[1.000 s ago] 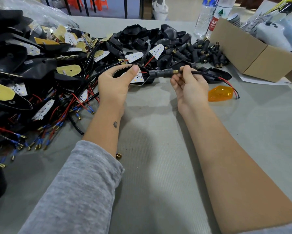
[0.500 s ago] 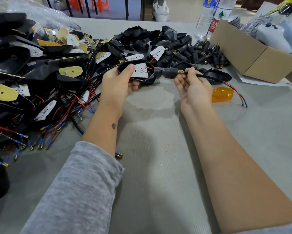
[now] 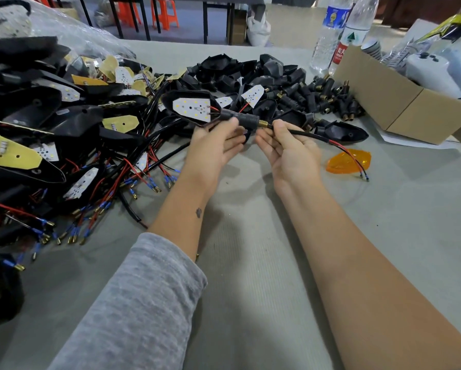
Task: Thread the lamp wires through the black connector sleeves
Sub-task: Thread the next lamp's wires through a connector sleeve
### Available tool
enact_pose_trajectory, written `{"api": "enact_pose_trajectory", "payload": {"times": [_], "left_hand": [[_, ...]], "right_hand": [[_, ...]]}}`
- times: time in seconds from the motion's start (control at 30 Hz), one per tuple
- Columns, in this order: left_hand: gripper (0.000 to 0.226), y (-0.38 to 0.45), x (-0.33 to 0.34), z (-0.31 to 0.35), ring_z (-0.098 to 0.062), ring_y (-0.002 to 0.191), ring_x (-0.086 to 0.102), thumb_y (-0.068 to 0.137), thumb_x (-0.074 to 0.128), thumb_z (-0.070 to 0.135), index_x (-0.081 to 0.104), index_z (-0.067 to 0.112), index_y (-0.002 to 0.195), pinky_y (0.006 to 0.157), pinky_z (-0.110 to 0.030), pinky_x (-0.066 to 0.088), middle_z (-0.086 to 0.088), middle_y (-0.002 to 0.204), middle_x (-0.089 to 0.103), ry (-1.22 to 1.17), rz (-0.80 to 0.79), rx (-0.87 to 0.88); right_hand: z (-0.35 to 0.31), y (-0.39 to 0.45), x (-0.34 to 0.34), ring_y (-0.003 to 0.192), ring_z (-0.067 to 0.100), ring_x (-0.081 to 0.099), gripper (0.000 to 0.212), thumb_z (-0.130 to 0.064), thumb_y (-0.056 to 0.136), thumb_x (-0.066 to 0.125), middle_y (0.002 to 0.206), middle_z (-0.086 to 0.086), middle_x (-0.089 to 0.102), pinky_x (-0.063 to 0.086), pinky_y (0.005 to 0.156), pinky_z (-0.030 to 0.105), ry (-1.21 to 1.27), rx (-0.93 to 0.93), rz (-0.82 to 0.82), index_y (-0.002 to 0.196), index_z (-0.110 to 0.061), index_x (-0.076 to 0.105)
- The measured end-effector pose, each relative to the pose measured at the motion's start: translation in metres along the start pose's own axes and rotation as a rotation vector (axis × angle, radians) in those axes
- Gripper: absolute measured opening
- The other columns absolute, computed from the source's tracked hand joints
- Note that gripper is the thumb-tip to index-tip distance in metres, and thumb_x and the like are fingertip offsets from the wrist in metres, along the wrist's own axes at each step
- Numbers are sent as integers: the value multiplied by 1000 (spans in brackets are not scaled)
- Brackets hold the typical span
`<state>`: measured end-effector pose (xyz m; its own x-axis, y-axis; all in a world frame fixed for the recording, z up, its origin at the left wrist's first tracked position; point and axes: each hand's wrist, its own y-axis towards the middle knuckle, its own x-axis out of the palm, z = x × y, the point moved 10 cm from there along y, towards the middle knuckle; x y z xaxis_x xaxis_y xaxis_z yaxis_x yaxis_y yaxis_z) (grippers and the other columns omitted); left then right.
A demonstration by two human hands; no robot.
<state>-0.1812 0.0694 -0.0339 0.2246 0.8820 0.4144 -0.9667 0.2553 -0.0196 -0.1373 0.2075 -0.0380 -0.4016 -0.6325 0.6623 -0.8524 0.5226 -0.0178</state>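
1. Threading under way at mid-table: left hand (image 3: 216,153) pinching the black sleeve (image 3: 238,119) just right of the lamp (image 3: 189,106), held raised above the table (image 3: 250,263).
2. Gripping the black cable (image 3: 304,134) with thumb and fingertips, right hand (image 3: 290,156), close beside the sleeve's brass tip (image 3: 262,124); hands near together, not touching.
3. Emerging from the sleeve's right end, cable already through; red and black wires (image 3: 349,156) trailing right over the orange lens (image 3: 348,162), blue terminals resting on the table.
4. Judged as the closing part of this step: sleeve on, not yet clearly seated against the lamp.
5. Calling next, probably, for a pull on the cable rightward while sliding the sleeve left, snug to the housing.
6. Counted: one lamp in hand, one sleeve on it, two wires, one orange lens, two bottles (image 3: 341,33) far right, one cardboard box (image 3: 410,102).
7. Piled too thick to count: lamps at left, loose sleeves (image 3: 317,100) at far centre.
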Motion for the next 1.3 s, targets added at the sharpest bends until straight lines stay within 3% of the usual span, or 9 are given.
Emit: {"api": "enact_pose_trajectory", "payload": {"times": [0.13, 0.23, 0.37, 0.47, 0.67, 1.03, 1.17, 1.3], "left_hand": [[8, -3, 11, 6, -16, 85, 68, 102, 44, 4, 51, 7, 104, 84, -27, 56, -10, 95, 69, -32, -68, 75], [10, 1, 5, 10, -24, 99, 64, 104, 39, 6, 45, 11, 110, 87, -30, 55, -13, 105, 68, -97, -50, 106], [10, 4, -4, 10, -27, 94, 68, 105, 38, 8, 44, 12, 111, 87, -35, 57, -10, 103, 68, -116, -2, 112], [9, 5, -10, 11, -25, 92, 70, 105, 39, 9, 45, 14, 107, 86, -41, 58, -8, 97, 67, -132, 29, 121], [10, 6, -25, 20, -23, 85, 69, 105, 38, 9, 46, 15, 104, 68, -40, 60, -11, 97, 63, -287, 61, 132], [15, 5, -21, 17, -24, 90, 68, 106, 36, 10, 45, 16, 97, 74, -43, 61, -9, 97, 64, -295, 37, 110], [14, 8, -24, 18, -22, 86, 68, 105, 36, 9, 44, 15, 96, 74, -43, 60, -10, 96, 62, -317, 49, 121], [14, 9, -33, 18, -23, 85, 67, 106, 36, 10, 44, 15, 95, 74, -44, 60, -9, 92, 63, -350, 93, 136]], "right_hand": [[12, -6, 14, 58, 15, 69, 12, 0, 97, 52, 63, 9, 69, 58, 59, 22, -77, 79, -100, 88, 1, 60], [17, -8, 20, 59, 15, 70, 15, 1, 98, 50, 65, 8, 70, 57, 58, 21, -139, 109, -161, 87, 1, 60], [18, -11, 25, 65, 14, 71, 19, -1, 99, 49, 71, 8, 72, 58, 63, 22, -203, 121, -210, 87, 0, 64], [18, -11, 23, 64, 15, 70, 17, -4, 100, 49, 76, 14, 69, 59, 66, 24, -183, 133, -189, 91, 2, 62], [15, -6, 14, 60, 14, 68, 14, -6, 101, 48, 77, 15, 63, 59, 64, 24, -128, 134, -122, 99, 4, 58], [17, -5, 20, 61, 15, 68, 23, -11, 101, 48, 65, 8, 68, 59, 63, 25, -113, 161, -173, 86, -3, 63], [21, -2, 13, 58, 18, 67, 22, -21, 101, 50, 64, 9, 67, 59, 61, 26, -71, 202, -85, 89, -5, 57], [22, 2, -4, 69, 19, 61, 34, -38, 102, 45, 78, 9, 60, 56, 63, 27, 25, 264, 32, 95, -5, 54]]}}
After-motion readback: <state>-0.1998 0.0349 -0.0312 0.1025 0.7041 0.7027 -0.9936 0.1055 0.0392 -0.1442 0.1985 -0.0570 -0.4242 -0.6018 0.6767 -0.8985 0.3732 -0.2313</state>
